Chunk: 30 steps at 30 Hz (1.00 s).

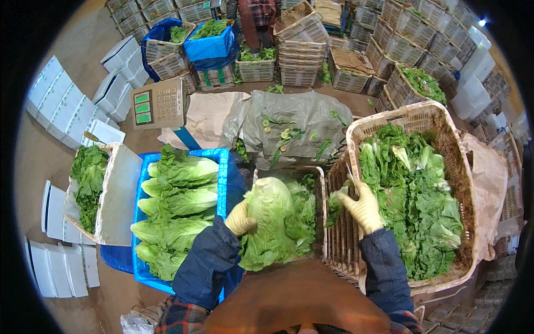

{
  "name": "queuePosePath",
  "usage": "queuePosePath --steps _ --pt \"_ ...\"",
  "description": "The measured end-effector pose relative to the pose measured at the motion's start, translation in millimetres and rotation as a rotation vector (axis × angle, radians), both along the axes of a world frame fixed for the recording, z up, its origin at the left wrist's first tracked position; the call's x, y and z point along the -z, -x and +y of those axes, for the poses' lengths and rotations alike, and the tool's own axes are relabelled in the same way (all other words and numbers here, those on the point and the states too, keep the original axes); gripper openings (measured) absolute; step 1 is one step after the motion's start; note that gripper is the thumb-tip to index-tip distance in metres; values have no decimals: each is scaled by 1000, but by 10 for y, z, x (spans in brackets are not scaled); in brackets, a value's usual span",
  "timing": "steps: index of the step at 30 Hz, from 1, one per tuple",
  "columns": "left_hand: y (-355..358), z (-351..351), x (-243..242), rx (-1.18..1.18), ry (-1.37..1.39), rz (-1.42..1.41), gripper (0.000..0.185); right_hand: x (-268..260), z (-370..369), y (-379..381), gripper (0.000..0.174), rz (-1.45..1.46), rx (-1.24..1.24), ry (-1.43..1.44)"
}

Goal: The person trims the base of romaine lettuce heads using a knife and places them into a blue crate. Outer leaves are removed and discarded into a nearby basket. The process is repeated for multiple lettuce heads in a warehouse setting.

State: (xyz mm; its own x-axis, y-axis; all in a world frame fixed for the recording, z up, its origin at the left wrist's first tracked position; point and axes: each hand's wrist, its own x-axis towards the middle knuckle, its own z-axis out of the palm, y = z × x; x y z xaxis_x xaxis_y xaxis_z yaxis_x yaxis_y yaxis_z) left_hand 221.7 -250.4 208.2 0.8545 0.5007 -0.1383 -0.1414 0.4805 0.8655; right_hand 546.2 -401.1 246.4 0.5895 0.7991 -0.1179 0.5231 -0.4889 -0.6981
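Note:
My left hand (240, 219), in a pale ribbed glove, grips a head of romaine lettuce (269, 221) by its side, its pale base toward the far side. Loose green leaves fill a plastic crate (323, 188) behind and below it. In my gloved right hand (365, 208) is a thin-bladed knife (350, 172), its handle hidden by the fingers. A detached leaf (333, 206) hangs at those fingertips, beside the large crate (394, 115) full of lettuce (417, 204). To my left, a blue-lined box (224, 179) contains several romaine heads (187, 200) laid in a row.
Beyond the crates, a grey sheet (300, 110) carries leaf scraps and cut stem ends. A digital scale display (160, 104) stands at left. A foam box (121, 196) with leaves adjoins the blue-lined box. Stacked crates (302, 62) and another person (258, 25) are at the back.

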Motion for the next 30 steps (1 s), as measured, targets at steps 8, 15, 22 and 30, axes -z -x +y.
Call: queuePosePath --steps 8,15,22,30 --pt "-299 -320 282 338 277 -207 102 -345 210 781 40 514 -343 -35" --pt "-289 -453 420 361 495 -201 110 -1348 509 -37 41 -113 -396 165" --pt "-468 -238 223 -73 -116 41 100 18 184 341 88 821 -329 -85" --pt "-724 346 -786 -262 -466 267 80 454 -32 307 86 1308 -82 -534"
